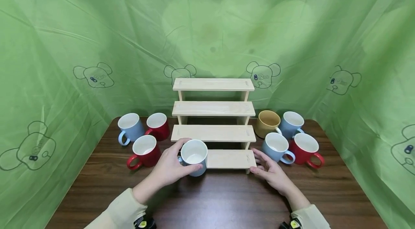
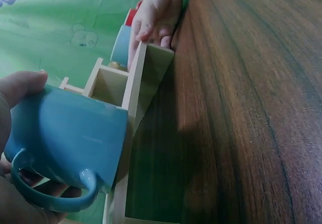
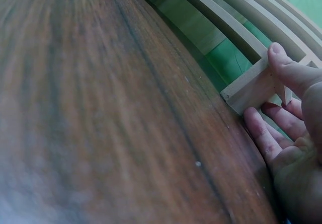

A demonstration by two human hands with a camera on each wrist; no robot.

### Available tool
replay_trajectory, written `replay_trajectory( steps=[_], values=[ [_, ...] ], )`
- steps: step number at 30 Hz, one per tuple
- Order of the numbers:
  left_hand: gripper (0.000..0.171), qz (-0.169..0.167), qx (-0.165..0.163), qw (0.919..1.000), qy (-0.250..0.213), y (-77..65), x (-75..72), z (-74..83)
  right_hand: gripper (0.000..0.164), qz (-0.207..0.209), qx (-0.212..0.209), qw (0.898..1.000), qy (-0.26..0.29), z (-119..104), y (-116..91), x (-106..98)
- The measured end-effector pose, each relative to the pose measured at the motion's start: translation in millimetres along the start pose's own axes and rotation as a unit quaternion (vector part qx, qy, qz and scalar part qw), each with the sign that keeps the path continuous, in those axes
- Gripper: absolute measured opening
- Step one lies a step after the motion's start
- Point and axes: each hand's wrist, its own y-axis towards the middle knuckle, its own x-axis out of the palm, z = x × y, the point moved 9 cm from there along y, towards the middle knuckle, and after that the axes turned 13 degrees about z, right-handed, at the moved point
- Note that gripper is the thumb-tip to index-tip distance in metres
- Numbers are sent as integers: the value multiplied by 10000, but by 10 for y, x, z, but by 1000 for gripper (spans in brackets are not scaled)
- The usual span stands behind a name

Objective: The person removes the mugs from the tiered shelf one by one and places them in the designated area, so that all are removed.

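Note:
My left hand (image 1: pixel 170 166) grips a light blue mug (image 1: pixel 194 153) from the side, thumb in front and fingers behind. The mug is upright at the left end of the lowest step of a pale wooden tiered rack (image 1: pixel 231 159). In the left wrist view the blue mug's handle (image 2: pixel 50 189) is on the palm side, and its base is close against the step. At the rack's right end, my right hand (image 1: pixel 270 171) holds the lowest step, its thumb (image 3: pixel 284 63) on the step's corner and its fingers bent by the end panel (image 3: pixel 251 89).
To the rack's left stand a blue mug (image 1: pixel 130 128) and two red mugs (image 1: pixel 157 127). A mustard mug (image 1: pixel 267 124), two blue mugs (image 1: pixel 277 147) and a red mug (image 1: pixel 304 149) stand to its right. Green cloth (image 1: pixel 210 41) hangs around the dark wooden table (image 1: pixel 220 200).

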Motion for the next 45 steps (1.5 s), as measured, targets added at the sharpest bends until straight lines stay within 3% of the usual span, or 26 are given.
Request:
replay_trajectory(
  steps=[9, 14, 20, 33, 40, 45],
  values=[
    [78, 95, 154, 9998, -31, 28, -278, 137, 75, 4, -7, 10000, -5, -9, -16, 10],
    [82, 199, 245, 9995, -9, 89, -541, 206, 74, 21, -29, 10000, 35, -19, -17, 8],
    [84, 598, 415, 9968, 333, 164, -911, 232, 73, -56, -221, 9996, 147, -72, -13, 34],
    [76, 1268, 36, 9909, 453, 263, -1578, 21, 75, 0, -12, 10000, 56, -5, -11, 12],
    [77, 1714, -237, 9845, 273, 275, -1899, -185, 75, 0, -26, 10000, 22, -11, -10, 11],
    [76, 2008, -351, 9781, 431, 262, -2115, -326, 74, 25, -40, 10000, 4, -15, -15, 9]
  ],
)
